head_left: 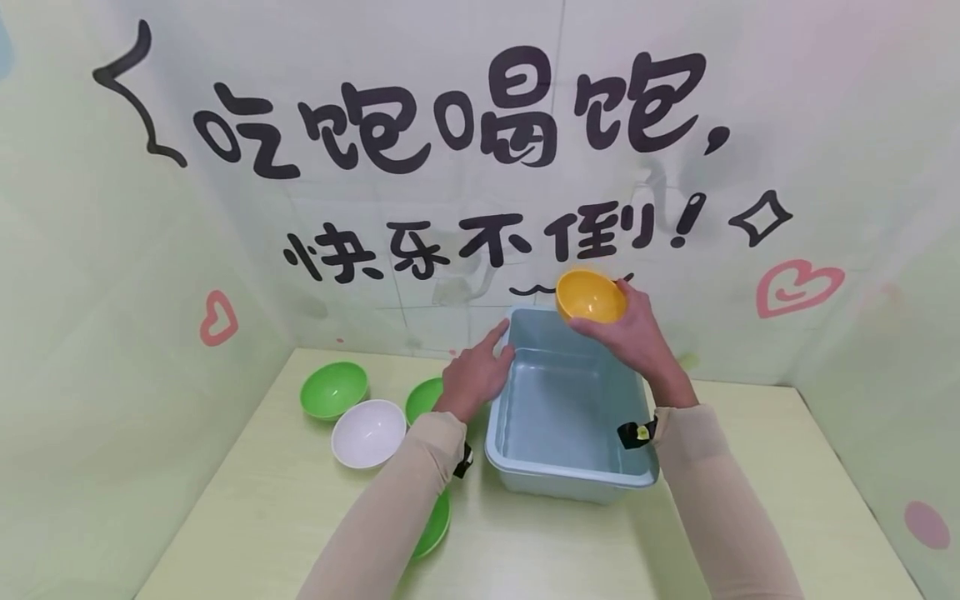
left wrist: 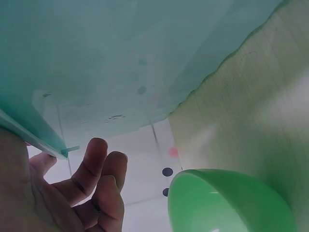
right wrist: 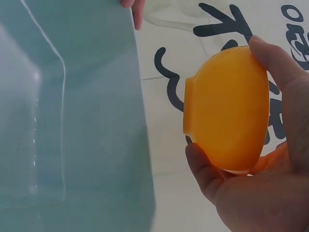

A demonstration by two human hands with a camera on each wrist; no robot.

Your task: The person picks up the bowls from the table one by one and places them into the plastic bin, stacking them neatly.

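Note:
My right hand (head_left: 637,333) grips an orange-yellow bowl (head_left: 590,297) by its rim, thumb on one side and fingers on the other. The bowl is tilted, up over the far right part of a light-blue plastic basin (head_left: 551,475); the right wrist view shows the outside of the bowl (right wrist: 227,111) and its foot. At the basin's left rim is my left hand (head_left: 476,375), its thumb over the rim and its other fingers outside the wall. In the left wrist view, several fingers of the left hand (left wrist: 91,188) are bent below the rim.
Left of the basin, a green bowl (head_left: 334,390) and a white bowl (head_left: 369,433) stand on the pale table (head_left: 247,517). Two more green bowls, one behind (head_left: 423,398) and one nearer (head_left: 435,527), are partly hidden by the left arm. A printed curtain (head_left: 480,192) hangs behind.

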